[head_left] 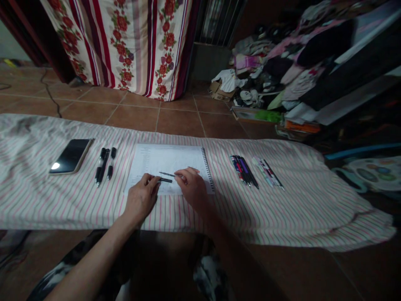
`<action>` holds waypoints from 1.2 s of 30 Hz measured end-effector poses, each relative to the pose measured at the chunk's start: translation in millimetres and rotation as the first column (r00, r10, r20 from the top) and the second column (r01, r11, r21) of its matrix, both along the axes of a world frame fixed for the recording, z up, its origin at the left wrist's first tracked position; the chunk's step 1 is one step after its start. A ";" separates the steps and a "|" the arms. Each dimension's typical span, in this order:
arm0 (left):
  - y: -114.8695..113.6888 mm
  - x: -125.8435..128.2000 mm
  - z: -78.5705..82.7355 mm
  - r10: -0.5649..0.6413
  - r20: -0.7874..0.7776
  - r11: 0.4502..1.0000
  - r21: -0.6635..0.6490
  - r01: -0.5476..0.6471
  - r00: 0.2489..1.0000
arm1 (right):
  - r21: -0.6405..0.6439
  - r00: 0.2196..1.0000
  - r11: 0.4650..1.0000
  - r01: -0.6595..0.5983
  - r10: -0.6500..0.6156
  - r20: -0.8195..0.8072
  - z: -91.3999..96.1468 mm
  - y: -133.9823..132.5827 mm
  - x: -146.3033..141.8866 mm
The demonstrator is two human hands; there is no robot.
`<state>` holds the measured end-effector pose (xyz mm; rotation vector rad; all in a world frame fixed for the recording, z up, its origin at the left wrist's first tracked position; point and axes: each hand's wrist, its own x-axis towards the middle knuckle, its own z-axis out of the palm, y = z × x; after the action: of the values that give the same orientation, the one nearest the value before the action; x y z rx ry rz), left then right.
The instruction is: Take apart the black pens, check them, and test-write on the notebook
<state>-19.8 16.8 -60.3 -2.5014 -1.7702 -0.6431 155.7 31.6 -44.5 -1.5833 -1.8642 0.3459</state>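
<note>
Over a spiral notebook (169, 152) with a printed or written page, both hands are close together. My left hand (141, 198) pinches a short black pen barrel (166, 180), which points right. Between the fingertips of my right hand (192, 188) is a thin dark pen refill (166, 173), its narrow end pointing left. The two pieces are apart, the refill slightly above the barrel. Part of each piece is hidden by my fingers. A small reddish-brown item (193, 169) shows behind my right hand, too small to name.
Striped cloth (275, 213) covers the low table. Left of the notebook lie a phone (71, 156) and several black pens (102, 167). To the right are two groups, darker pens (244, 171) and lighter pens (268, 172). Piled clothes (282, 67) and a floral curtain (125, 46) stand beyond.
</note>
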 end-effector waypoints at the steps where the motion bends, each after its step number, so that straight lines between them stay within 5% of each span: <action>1: -0.3 -0.3 -0.3 -0.004 -0.006 1.000 0.010 0.004 1.000 | 0.005 0.999 1.000 0.029 -0.029 -0.013 2.3 1.0 5.0; 7: -0.6 -0.3 -0.9 -0.015 -0.019 0.998 0.052 0.016 1.000 | 0.004 0.987 0.987 0.158 -0.158 -0.007 4.5 4.5 30.9; 20: -1.3 0.2 1.4 -0.003 -0.064 1.000 0.026 0.004 0.998 | -0.049 0.995 0.994 0.093 -0.091 0.036 -1.7 2.1 42.4; 36: -4.2 -23.5 5.0 -0.005 0.029 1.000 0.004 0.005 1.000 | 0.017 0.993 0.998 0.062 -0.063 0.099 -2.9 5.2 18.2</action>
<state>-43.2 12.6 -55.3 -2.5074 -1.7708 -0.6857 174.0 36.8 -47.4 -1.6728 -1.8821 0.2304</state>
